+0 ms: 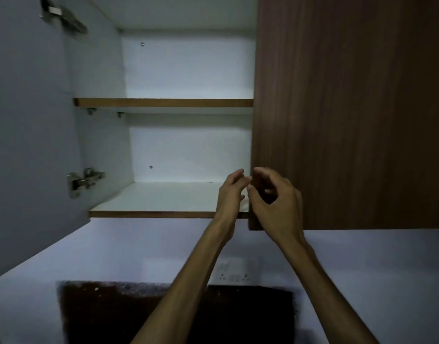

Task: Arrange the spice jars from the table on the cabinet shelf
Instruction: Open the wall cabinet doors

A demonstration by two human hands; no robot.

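Note:
An open wall cabinet fills the upper view, with a bare white lower shelf (163, 197) and an upper shelf (163, 103) above it. No spice jar is in view. My left hand (232, 192) reaches over the right end of the lower shelf, fingers apart, holding nothing. My right hand (273, 199) hovers just beside it at the edge of the shut brown door (350, 108), fingers loosely curled with nothing in them.
The left cabinet door (27, 120) stands swung open, with its hinges (84, 181) showing. Below the cabinet is a white wall with a socket plate (234, 271), and a dark speckled surface (114, 311) lies at the bottom.

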